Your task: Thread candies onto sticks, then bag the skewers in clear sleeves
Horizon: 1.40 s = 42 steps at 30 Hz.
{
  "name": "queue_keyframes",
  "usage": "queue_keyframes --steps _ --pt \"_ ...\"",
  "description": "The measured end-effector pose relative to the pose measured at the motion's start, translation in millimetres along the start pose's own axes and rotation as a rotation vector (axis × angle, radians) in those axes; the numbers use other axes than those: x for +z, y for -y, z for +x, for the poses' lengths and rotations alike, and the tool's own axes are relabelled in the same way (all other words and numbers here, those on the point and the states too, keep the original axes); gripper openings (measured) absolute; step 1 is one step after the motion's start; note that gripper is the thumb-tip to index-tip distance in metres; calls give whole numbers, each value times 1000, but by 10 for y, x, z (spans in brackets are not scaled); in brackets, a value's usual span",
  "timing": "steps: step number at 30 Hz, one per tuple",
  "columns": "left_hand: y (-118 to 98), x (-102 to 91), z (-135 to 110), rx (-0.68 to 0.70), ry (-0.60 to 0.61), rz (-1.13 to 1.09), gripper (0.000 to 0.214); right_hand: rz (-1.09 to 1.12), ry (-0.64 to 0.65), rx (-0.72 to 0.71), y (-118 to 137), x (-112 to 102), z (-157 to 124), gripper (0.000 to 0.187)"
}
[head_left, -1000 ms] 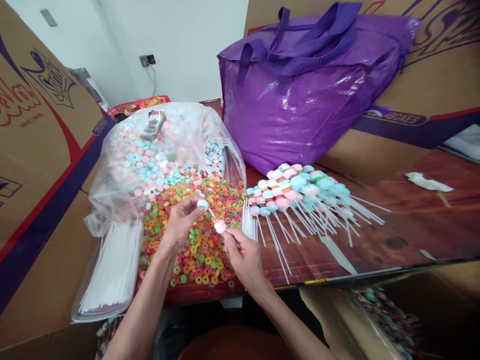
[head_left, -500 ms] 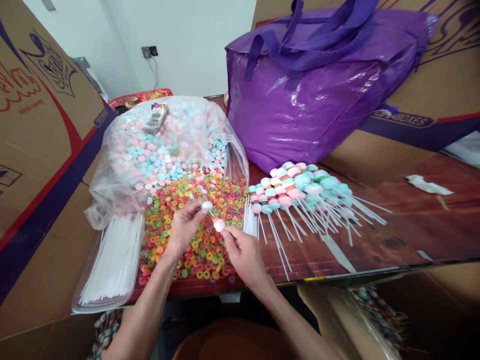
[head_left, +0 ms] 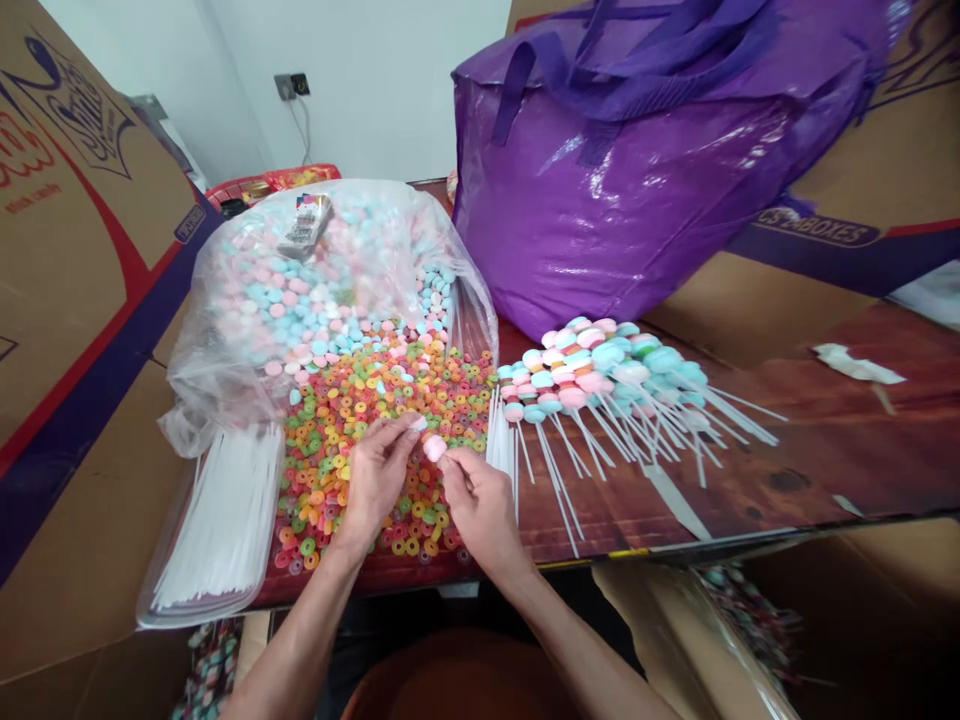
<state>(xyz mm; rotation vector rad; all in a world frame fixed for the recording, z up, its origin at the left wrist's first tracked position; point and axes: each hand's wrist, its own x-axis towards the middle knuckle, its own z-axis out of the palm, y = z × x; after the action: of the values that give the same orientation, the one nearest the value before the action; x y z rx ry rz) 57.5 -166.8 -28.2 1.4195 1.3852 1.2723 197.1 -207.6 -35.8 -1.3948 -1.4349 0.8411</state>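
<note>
My left hand [head_left: 379,472] pinches a small pale blue round candy [head_left: 418,423] between thumb and fingertips. My right hand [head_left: 476,505] is closed on a thin white stick that carries a pink candy [head_left: 434,447] at its tip. The two candies sit almost touching, over a heap of coloured ring candies [head_left: 375,420] on the brown table. Just right of my hands lies a pile of finished candy sticks [head_left: 600,375], pink and blue heads with white stems fanned out.
An open clear plastic bag of pink and blue candies [head_left: 315,290] lies behind the rings. A clear pack of white sticks [head_left: 217,520] lies at the left. A big purple bag [head_left: 637,160] stands behind. Cardboard boxes [head_left: 67,250] flank both sides.
My hands have dropped lower and come together, and the blue candy has closed in on the pink one along the stick. The camera has tipped slightly.
</note>
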Motion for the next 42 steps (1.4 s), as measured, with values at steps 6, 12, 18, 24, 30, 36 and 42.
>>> queue_keyframes --steps 6,12,18,24,30,36,42 --pt "-42 61 -84 10 21 4 19 -7 18 9 -7 84 55 26" --pt "-77 -3 7 -1 141 -16 24 56 31 26 -6 42 109 30" --pt "-141 -198 439 110 55 409 26 -5 -42 53 -18 -187 110 31" --pt "-143 -209 566 215 232 881 24 -33 -30 70 -78 -170 32 32" --pt "-182 -181 539 221 228 970 17 -20 -13 69 -106 -153 24 33" --pt "-76 -235 522 273 190 871 16 -20 -4 62 -157 -134 2 31" --pt "-99 -246 561 268 274 1014 31 -41 7 60 -178 -115 -1 31"
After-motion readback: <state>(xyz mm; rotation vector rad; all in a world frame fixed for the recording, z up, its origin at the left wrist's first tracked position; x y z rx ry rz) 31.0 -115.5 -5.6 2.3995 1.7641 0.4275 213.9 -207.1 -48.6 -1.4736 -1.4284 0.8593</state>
